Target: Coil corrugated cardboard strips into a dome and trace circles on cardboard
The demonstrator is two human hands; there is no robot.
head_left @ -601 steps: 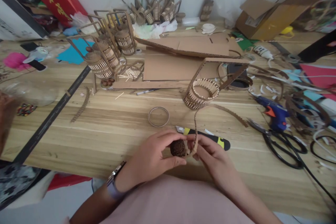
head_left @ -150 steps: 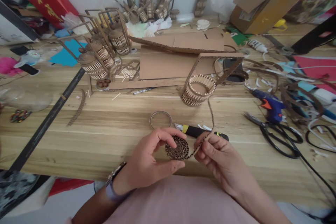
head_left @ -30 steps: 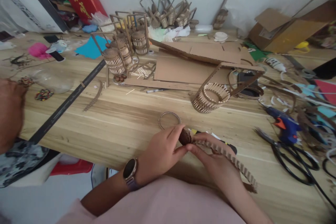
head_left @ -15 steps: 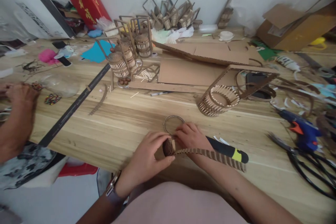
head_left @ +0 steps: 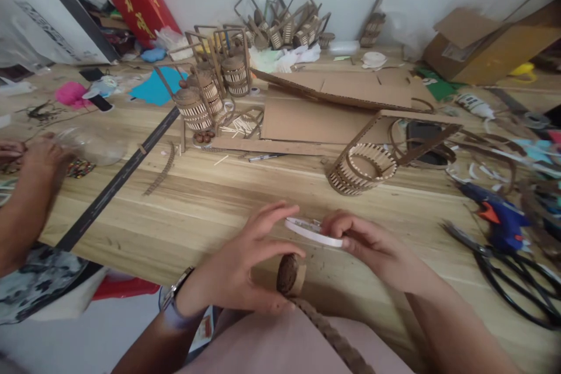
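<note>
My left hand (head_left: 252, 260) has its thumb and index finger around a brown coil of corrugated cardboard strip (head_left: 288, 274), with the other fingers stretched out above. The coil's loose tail (head_left: 331, 336) runs down across the front of my shirt. To the right, my right hand (head_left: 368, 242) pinches a thin ring with a white outer band, seemingly a narrow tape roll (head_left: 313, 234). Print shows on its inner side. The ring is tilted, its left edge close to my left fingertips. Further back stands an open slatted basket (head_left: 362, 169) with a tall handle.
On the right lie black-handled scissors (head_left: 499, 269) and a blue glue gun (head_left: 495, 216). Flat cardboard (head_left: 311, 120) and small lidded baskets (head_left: 195, 110) are behind. A co-worker's hands (head_left: 41, 158) are at the left, beyond a black strip (head_left: 118, 181).
My right hand has picked the ring up off the table and moved right, turning it on edge. The coil's tail has swung down towards my body. My left fingers have spread wider.
</note>
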